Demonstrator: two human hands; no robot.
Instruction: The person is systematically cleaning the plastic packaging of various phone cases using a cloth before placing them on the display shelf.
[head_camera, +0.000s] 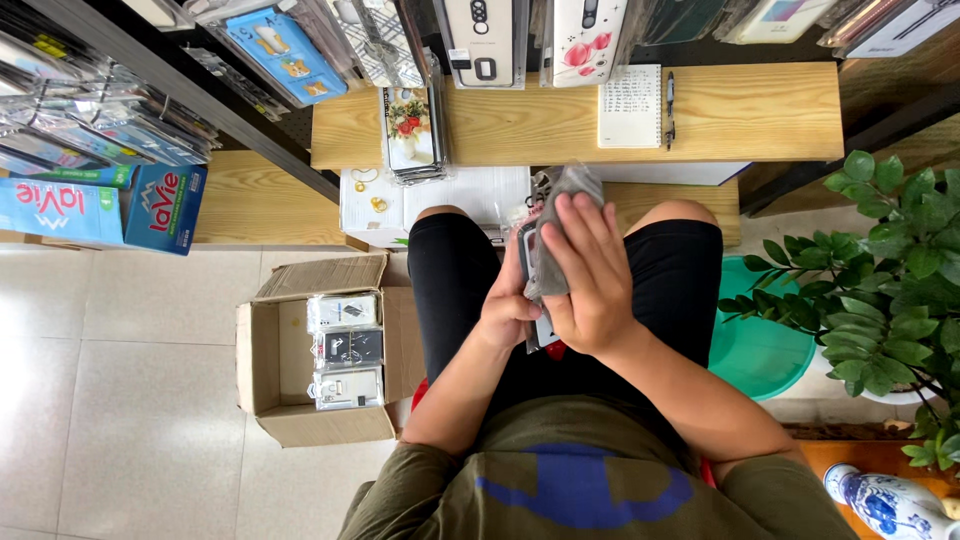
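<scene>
Right hand (590, 270) fingers wrapped over grey cloth (562, 215) on packaged phone case (530, 262), left hand (508, 312) gripping case from beneath, above lap, cardboard box (275, 385) on floor beside left knee.

- open cardboard box (275, 375) on the floor, three clear-wrapped packs (345, 350) stacked inside
- blue cartons (100, 205) far left
- hanging phone-case packs (480, 40) up top
- grey pack (555, 235) in hand

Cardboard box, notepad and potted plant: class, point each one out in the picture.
Cardboard box (262, 375): head view, on its bare left inner wall.
Notepad (630, 106): head view, on the middle of its lined page.
Potted plant (900, 270): head view, on its green leaves.
</scene>
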